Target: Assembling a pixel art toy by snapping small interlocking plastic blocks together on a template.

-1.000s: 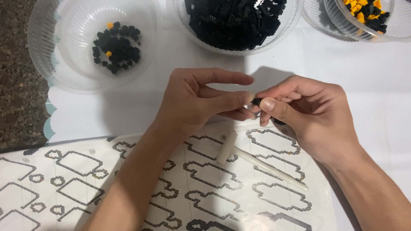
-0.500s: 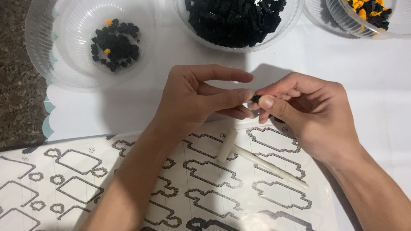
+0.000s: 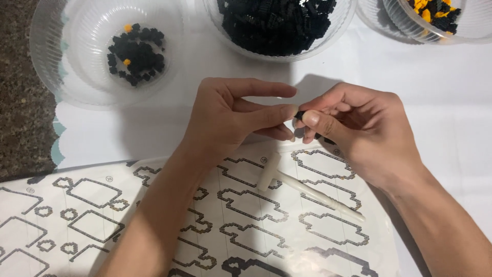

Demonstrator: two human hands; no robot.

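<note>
We pinched a small black brick piece (image 3: 299, 116) between left hand (image 3: 233, 120) and right hand (image 3: 359, 131) above the instruction sheet (image 3: 102, 205), most bricks still unassembled

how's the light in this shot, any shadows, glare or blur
Head view: even, soft light from above; the left hand and right hand cast faint shadows on the white cloth behind them. Mild glare on the rim of the left bowl. The sheet and white tool are sharp; the small black piece between the fingers is too dark to make out.
</note>
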